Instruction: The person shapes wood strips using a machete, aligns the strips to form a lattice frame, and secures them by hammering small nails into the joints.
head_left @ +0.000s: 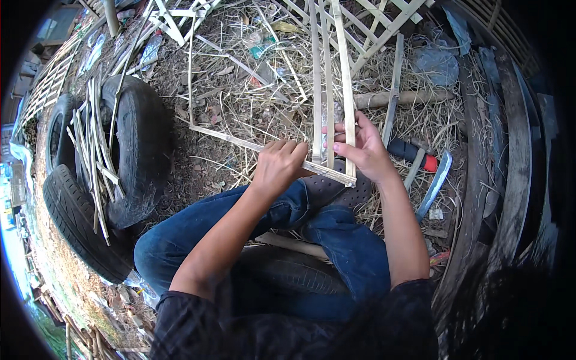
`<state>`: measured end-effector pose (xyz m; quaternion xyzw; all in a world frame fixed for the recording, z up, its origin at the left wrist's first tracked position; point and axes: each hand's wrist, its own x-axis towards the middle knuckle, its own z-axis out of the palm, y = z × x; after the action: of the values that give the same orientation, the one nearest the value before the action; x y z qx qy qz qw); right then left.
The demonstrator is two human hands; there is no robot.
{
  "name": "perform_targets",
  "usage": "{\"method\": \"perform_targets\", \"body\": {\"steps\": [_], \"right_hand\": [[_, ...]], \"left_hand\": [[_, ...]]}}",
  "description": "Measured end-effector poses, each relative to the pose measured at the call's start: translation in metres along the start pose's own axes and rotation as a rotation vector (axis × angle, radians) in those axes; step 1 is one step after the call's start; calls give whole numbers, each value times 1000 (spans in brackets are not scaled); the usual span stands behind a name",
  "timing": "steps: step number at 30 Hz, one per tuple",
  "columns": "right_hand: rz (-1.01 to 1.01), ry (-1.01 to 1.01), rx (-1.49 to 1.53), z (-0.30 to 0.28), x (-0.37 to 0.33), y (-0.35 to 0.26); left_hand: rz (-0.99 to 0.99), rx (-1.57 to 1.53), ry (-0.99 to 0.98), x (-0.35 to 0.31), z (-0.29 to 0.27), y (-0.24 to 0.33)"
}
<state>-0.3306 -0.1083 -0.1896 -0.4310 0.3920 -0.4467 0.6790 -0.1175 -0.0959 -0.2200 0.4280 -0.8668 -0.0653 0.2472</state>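
Observation:
My left hand (pixel 279 166) is closed around a flat bamboo strip (pixel 228 138) that runs crosswise in front of me. My right hand (pixel 363 150) pinches the rightmost of several long bamboo strips (pixel 344 66), with thumb and fingers on either side of it. These long strips meet the crosswise strip at its right end, just above my shoe (pixel 357 191). Farther away they run up to a bamboo lattice (pixel 384 30). At the left, a thin strip (pixel 191 78) rises from the crosswise strip's other end.
Old tyres (pixel 141 162) stand at the left with a bundle of bamboo sticks (pixel 93 156) on them. To the right lie a curved metal blade (pixel 435 186), a black-and-red cylinder (pixel 414 153) and long dark planks (pixel 510 150). Shavings (pixel 240 78) litter the dirt.

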Motion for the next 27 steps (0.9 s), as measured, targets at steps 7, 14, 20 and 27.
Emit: {"method": "perform_targets", "body": {"steps": [7,14,20,27], "right_hand": [[-138,-19,-131,55,-19,-94],[-257,-87,-474,108,-56,-196],[-302,-141,-915,151,-88,-246],[-286,-167,-1067,173,-103,-276]], "left_hand": [[62,-121,266,20,-46,24],[181,-423,563,54,-92,76],[309,-527,780,72,-99,99],[477,-703,982,117,-98,119]]}}
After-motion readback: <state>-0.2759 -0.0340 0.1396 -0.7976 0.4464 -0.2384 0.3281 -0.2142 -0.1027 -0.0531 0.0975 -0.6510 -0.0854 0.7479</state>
